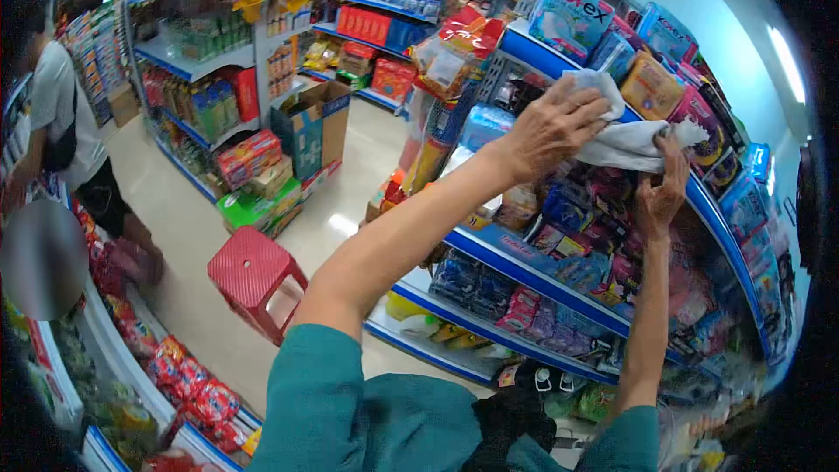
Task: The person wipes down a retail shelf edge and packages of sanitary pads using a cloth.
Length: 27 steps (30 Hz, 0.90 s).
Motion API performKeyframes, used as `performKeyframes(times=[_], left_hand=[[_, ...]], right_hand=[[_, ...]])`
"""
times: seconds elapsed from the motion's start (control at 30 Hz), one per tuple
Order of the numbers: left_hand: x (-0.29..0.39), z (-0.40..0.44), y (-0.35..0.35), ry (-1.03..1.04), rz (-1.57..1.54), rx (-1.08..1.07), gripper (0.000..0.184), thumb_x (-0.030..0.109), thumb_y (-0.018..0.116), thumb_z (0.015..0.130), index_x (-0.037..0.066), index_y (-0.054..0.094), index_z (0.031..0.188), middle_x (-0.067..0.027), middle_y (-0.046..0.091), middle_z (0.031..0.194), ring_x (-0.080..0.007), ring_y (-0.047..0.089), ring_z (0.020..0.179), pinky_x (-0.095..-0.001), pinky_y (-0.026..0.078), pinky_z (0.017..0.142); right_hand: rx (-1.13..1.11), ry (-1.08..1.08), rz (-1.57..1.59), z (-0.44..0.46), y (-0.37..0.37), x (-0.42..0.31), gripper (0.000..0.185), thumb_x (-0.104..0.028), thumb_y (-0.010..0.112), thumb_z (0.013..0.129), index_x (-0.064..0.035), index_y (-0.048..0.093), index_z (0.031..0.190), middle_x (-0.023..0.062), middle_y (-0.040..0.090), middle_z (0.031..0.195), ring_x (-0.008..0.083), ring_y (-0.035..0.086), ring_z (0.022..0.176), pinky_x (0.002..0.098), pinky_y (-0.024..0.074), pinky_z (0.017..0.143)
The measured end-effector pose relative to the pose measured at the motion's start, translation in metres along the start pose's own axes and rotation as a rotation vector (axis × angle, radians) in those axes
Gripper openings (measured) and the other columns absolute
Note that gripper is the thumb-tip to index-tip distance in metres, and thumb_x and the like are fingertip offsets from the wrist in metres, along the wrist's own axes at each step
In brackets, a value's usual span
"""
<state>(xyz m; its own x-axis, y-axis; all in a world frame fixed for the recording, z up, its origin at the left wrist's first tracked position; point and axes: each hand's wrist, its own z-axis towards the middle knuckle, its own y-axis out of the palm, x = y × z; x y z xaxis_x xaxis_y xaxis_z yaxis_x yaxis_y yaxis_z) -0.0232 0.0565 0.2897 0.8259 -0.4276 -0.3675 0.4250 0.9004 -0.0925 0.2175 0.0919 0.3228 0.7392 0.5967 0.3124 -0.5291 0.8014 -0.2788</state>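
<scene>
A whitish-grey cloth [622,145] is stretched between my two hands along the upper shelf edge. My left hand [559,127] is closed around its left part, and a bunched fold sticks up past the fingers. Lower and to the right, my right hand [664,192] pinches the cloth's other end, with a loose corner showing beyond the fingertips. Just behind the cloth, an orange-yellow pack [652,86] stands on the top shelf. A blue Kotex pack [570,19] is on the same shelf, further left. Packs on the shelf beneath are partly hidden by my hands.
A red plastic stool [253,275] stands on the floor to the left, near an open cardboard box [315,127]. Another person [65,114] is at the far left. Yellow and red bags [454,52] hang at the shelf end. Low shelving [131,323] runs along the lower left.
</scene>
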Motion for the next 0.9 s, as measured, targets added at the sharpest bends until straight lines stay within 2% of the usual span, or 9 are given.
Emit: performKeyframes(times=[0.17,0.33,0.43,0.6,0.7,0.73,0.83,0.87,0.9], left_hand=[[-0.03,-0.002,-0.011,-0.018,0.017,-0.035,0.03,0.014,0.052,0.081,0.013,0.06,0.11,-0.0047,0.055,0.122,-0.0199,0.049,0.118,-0.0469,0.033,0.103],[-0.05,-0.009,-0.025,0.004,0.049,-0.101,0.034,0.013,0.051,0.081,0.015,0.059,0.114,-0.0028,0.054,0.126,-0.0194,0.049,0.119,-0.0476,0.033,0.103],[-0.062,-0.013,-0.034,0.02,0.014,-0.103,0.034,0.011,0.051,0.081,0.015,0.059,0.114,-0.0036,0.054,0.126,-0.0194,0.05,0.119,-0.0474,0.033,0.103],[-0.081,-0.017,-0.041,0.037,-0.081,-0.114,0.039,0.007,0.053,0.078,0.02,0.06,0.113,0.002,0.054,0.127,-0.0216,0.048,0.12,-0.0481,0.032,0.103],[-0.083,-0.017,-0.048,-0.038,-0.108,-0.119,0.037,0.004,0.053,0.077,0.02,0.062,0.11,0.0019,0.054,0.128,-0.0222,0.047,0.122,-0.0485,0.03,0.104],[-0.084,-0.017,-0.051,-0.065,-0.147,-0.114,0.034,0.003,0.053,0.078,0.02,0.064,0.106,0.0015,0.055,0.127,-0.0232,0.047,0.123,-0.0497,0.028,0.105],[-0.086,-0.018,-0.055,-0.156,-0.264,-0.107,0.031,0.004,0.052,0.081,0.021,0.065,0.103,-0.0001,0.056,0.127,-0.0252,0.05,0.12,-0.0511,0.029,0.103],[-0.089,-0.017,-0.057,-0.169,-0.295,-0.08,0.028,0.004,0.05,0.084,0.018,0.066,0.102,-0.0067,0.057,0.125,-0.0288,0.052,0.117,-0.047,0.035,0.101],[-0.088,-0.013,-0.057,-0.259,-0.336,-0.04,0.028,0.004,0.05,0.084,0.017,0.066,0.103,-0.009,0.057,0.124,-0.0297,0.052,0.117,-0.0446,0.036,0.101]], right_hand=[[0.016,0.029,-0.007,0.006,0.001,-0.021,0.038,-0.003,0.06,0.075,-0.0085,0.058,0.112,0.0153,0.055,0.123,0.0309,0.05,0.116,0.0435,0.0321,0.104],[0.043,0.074,-0.031,0.004,0.008,-0.046,0.042,0.003,0.056,0.07,-0.0097,0.06,0.109,0.0147,0.054,0.125,0.0319,0.05,0.116,0.0445,0.0305,0.105],[0.072,0.021,-0.038,0.003,0.014,-0.054,0.039,0.001,0.056,0.07,-0.0103,0.061,0.106,0.0138,0.054,0.125,0.0323,0.05,0.115,0.0448,0.0309,0.105],[0.122,0.082,-0.005,0.004,0.019,-0.059,0.031,0.003,0.05,0.066,-0.0075,0.065,0.09,0.0137,0.058,0.117,0.0323,0.051,0.113,0.0455,0.0311,0.105],[0.157,0.054,-0.004,0.002,0.022,-0.062,0.028,0.0,0.051,0.067,-0.0078,0.065,0.089,0.0131,0.059,0.114,0.0325,0.053,0.111,0.0483,0.031,0.104],[0.131,0.052,0.013,0.004,0.018,-0.07,0.026,-0.001,0.052,0.067,-0.0084,0.065,0.088,0.0123,0.06,0.112,0.0323,0.054,0.11,0.0502,0.0315,0.103],[0.116,-0.091,0.075,0.016,0.019,-0.082,0.022,-0.003,0.053,0.069,-0.0089,0.064,0.086,0.0128,0.06,0.113,0.0323,0.053,0.111,0.0504,0.0313,0.103],[0.11,-0.125,0.068,0.022,0.021,-0.084,0.02,-0.004,0.054,0.069,-0.0096,0.063,0.086,0.0124,0.059,0.115,0.032,0.053,0.112,0.0499,0.0311,0.104],[0.071,-0.118,0.065,0.032,0.016,-0.09,0.02,-0.003,0.056,0.07,-0.0099,0.063,0.087,0.0122,0.059,0.117,0.0333,0.053,0.112,0.0495,0.0315,0.104]])
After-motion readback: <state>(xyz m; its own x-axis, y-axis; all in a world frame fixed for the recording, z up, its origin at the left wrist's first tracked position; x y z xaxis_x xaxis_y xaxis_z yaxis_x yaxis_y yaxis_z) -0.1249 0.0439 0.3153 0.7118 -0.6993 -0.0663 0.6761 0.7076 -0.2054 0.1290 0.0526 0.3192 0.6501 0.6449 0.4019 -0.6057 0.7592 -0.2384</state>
